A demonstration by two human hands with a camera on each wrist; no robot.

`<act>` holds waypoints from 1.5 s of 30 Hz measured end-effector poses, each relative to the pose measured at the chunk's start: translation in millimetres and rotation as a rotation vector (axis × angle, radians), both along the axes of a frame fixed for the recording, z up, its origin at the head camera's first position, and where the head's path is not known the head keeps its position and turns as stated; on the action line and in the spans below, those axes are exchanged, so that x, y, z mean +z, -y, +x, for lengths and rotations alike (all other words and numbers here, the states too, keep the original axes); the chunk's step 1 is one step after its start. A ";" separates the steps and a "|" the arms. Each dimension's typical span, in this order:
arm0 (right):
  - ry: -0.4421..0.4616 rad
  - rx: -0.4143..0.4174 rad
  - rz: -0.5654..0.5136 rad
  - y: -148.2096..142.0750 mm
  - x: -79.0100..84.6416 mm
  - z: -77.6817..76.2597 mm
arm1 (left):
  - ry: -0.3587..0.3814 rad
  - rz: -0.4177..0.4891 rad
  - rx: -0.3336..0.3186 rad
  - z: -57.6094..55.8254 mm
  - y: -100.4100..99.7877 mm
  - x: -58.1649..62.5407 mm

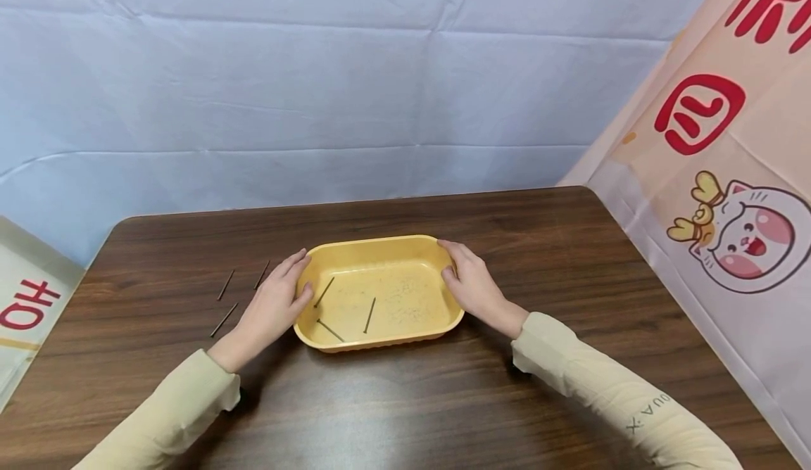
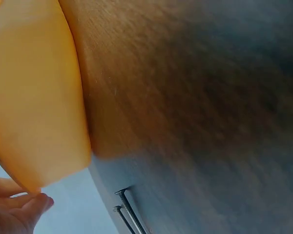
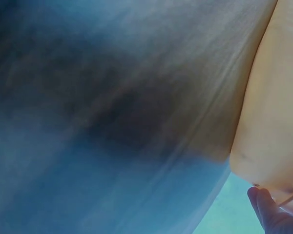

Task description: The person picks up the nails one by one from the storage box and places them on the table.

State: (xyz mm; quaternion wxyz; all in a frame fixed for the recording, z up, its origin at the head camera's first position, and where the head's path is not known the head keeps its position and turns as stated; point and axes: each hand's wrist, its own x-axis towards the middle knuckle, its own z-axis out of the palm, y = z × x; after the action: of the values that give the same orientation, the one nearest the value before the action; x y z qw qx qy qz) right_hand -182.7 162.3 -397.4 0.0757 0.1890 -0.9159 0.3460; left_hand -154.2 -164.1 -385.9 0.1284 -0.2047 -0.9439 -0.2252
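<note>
A shallow yellow plastic tray sits on the brown table between both hands. My left hand grips its left end, thumb over the rim and fingers along the outer wall. At the opposite end my right hand holds the rim the same way. Inside the tray lie three dark nails, one nail near the middle and the others toward the left. In the left wrist view the tray wall shows close up, with fingertips at its edge.
Left of the tray, three more nails lie on the wood: one nail, another nearer me, and a third beside my left hand. The table ends at a pale cloth backdrop. A printed banner stands at the right.
</note>
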 end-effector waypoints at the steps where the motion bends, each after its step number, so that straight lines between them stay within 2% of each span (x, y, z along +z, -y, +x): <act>1: -0.001 0.002 0.004 0.2 0.2 -0.4 | -0.001 -0.001 0.001 0.1 -0.2 0.1; 22: -0.017 0.062 0.119 -3.5 17.9 -7.7 | 0.021 -0.035 -0.010 0.3 -1.9 2.0; 37: -0.071 0.169 0.219 -3.8 37.0 -16.5 | 0.014 -0.037 -0.016 0.2 -1.8 3.0; 45: -0.038 0.246 0.277 -1.8 46.9 -18.0 | 0.006 -0.039 -0.011 0.7 -1.9 3.0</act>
State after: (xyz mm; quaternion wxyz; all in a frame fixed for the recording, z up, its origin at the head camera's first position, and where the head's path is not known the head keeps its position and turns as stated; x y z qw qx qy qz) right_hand -200.7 164.2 -350.5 0.0233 0.3147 -0.9231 0.2195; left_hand -153.5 -162.2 -382.9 0.1202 -0.2118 -0.9473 -0.2083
